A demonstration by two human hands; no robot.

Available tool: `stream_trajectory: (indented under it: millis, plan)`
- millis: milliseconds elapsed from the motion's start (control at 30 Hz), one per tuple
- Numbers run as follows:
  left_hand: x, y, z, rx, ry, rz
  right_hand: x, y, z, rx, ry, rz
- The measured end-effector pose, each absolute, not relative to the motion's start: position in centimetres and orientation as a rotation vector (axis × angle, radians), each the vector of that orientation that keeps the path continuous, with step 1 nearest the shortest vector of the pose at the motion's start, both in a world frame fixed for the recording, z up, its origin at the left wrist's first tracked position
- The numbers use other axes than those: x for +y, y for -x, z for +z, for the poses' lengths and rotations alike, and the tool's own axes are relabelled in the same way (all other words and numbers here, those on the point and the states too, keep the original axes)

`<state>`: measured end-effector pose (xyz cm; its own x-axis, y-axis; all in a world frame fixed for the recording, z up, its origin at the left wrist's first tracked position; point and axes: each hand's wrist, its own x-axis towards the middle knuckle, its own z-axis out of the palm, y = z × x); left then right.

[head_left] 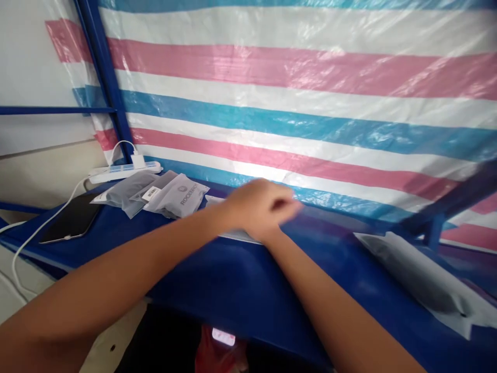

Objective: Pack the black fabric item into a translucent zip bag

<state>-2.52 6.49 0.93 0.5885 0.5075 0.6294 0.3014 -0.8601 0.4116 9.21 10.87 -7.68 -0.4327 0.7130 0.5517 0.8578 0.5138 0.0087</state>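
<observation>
My left hand and my right hand overlap at the middle of the blue surface, my forearms meeting there from either side. Both are smeared by motion, so their fingers and anything in them cannot be made out. A dark gap shows among the curled-looking fingers at the right. Under the hands lies a pale flat item, mostly covered; its edge looks like another frosted bag. Left of them, a frosted plastic bag printed with dark lettering rests beside other grey-filled bags, one bearing a white barcode label.
A dark phone or tablet, a white power strip and a white cable are at left. Another frosted bag with dark contents lies right. Striped sheeting hangs behind. Below the edge glows a small screen.
</observation>
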Motion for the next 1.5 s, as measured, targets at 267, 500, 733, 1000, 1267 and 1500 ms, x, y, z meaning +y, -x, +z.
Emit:
stream_trajectory:
  millis: [267,500,733,1000,1267,1500]
  plan:
    - [16.6,11.1,-4.8,1.785,-2.373,0.853,14.1,-14.4,-7.8,-2.15,1.671,-0.255]
    - [16.2,9.9,-6.4,1.51,-2.009,0.61,14.8,-15.4,-8.5,-2.037,1.684,-0.212]
    - [15.6,9.4,-6.1,1.248,-1.691,0.685,11.2,-11.3,-6.9,-2.188,1.124,-0.223]
    - [14.5,8.6,-5.6,1.177,-1.635,0.695,10.3,-10.1,-7.5,-2.403,1.138,-0.392]
    - [15.2,8.0,-6.9,1.129,-1.478,0.788,10.3,-9.7,-7.3,-2.482,1.111,-0.612]
    - [15.9,7.7,-7.5,1.137,-1.437,0.865,9.9,-9.4,-6.6,-2.544,1.146,-0.719]
